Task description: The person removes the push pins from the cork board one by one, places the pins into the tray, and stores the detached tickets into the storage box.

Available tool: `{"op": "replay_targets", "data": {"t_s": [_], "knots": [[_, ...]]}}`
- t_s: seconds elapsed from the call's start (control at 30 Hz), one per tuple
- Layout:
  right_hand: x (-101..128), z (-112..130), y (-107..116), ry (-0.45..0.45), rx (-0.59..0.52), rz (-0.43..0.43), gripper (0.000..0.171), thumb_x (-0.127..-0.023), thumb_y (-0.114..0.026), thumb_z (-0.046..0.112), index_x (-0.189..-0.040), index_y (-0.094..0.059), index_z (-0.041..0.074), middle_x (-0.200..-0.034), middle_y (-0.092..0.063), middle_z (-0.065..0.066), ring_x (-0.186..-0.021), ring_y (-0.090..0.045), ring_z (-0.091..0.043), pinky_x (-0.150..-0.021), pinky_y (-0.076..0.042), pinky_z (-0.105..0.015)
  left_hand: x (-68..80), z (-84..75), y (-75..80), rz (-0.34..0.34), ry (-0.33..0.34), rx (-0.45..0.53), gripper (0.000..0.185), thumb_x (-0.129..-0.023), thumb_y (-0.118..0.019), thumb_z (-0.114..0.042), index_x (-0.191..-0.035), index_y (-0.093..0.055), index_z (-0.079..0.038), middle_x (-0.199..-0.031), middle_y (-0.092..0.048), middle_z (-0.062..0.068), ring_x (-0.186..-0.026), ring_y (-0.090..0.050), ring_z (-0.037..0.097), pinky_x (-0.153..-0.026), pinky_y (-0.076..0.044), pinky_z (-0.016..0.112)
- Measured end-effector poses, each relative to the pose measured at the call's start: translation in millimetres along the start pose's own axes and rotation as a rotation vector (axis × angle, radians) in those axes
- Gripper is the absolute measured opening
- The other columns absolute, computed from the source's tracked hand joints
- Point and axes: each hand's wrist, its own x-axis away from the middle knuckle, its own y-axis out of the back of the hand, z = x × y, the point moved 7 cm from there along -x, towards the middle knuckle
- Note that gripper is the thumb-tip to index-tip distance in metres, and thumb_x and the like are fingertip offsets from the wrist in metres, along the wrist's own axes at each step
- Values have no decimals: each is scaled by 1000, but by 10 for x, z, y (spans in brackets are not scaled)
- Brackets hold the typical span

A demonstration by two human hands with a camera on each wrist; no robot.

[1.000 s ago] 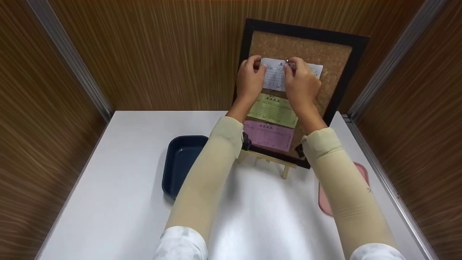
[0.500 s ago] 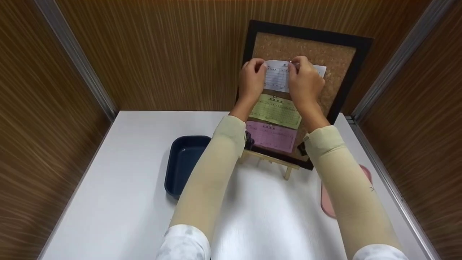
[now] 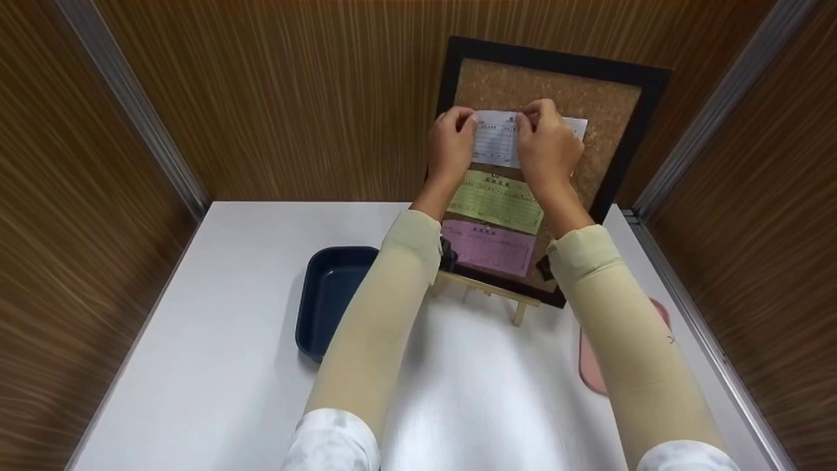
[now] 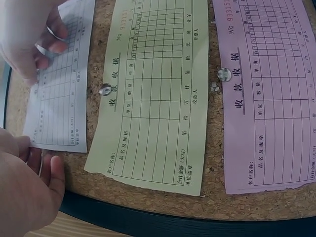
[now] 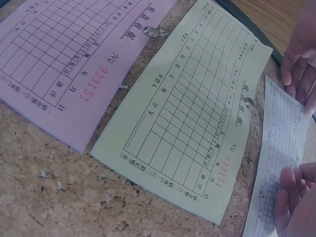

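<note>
A white receipt slip (image 3: 495,145) lies against the framed cork board (image 3: 549,82). My left hand (image 3: 451,147) pinches the slip's upper left corner between thumb and fingers. At the middle of its top edge, my right hand (image 3: 550,147) has thumb and fingers together; a shiny thumbtack seen there earlier is now hidden by the fingers. Below hangs a yellow-green receipt (image 3: 497,203), then a pink receipt (image 3: 494,248). In the left wrist view a silver thumbtack (image 4: 105,89) holds the green one and another silver tack (image 4: 224,74) the pink one.
The board leans on a small wooden easel (image 3: 487,288) on the white table (image 3: 242,275). A dark blue tray (image 3: 320,314) stands left, partly behind the left forearm. A pink tray (image 3: 592,366) lies right, mostly covered by the right forearm. Wood-grain walls (image 3: 294,98) enclose the table.
The shiny tack head at the right fingertips has gone out of sight behind them. Both hands stay at the white slip's top edge. The whole view shifts slightly.
</note>
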Motion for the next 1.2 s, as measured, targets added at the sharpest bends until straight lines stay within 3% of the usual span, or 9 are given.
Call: {"op": "replay_targets", "data": {"t_s": [0.3, 0.87, 1.2], "knots": [[-4, -23, -10, -13, -19, 7, 26, -101, -61, 36, -112, -69, 14, -106, -76, -3, -95, -71, -26, -80, -48, -51, -7, 11, -15, 9, 2, -6, 21, -106, -52, -20, -116, -67, -7, -111, -63, 5, -96, -56, 9, -81, -47, 18], [-3, -62, -34, -51, -95, 73, 26, -102, -59, 37, -112, -68, 14, -105, -75, -2, -93, -67, -20, -84, -44, -46, -13, 52, 9, -6, -8, 76, 19, -105, -54, -14, -112, -67, -2, -106, -64, 8, -89, -56, 10, -75, -46, 18], [-1, -93, -33, -47, -133, 129, 26, -102, -58, 40, -111, -67, 17, -98, -72, 1, -81, -60, -13, -84, -42, -38, -29, 74, -1, -10, -4, 72, 20, -105, -54, -15, -113, -67, -2, -107, -65, 9, -89, -56, 11, -76, -47, 18]]}}
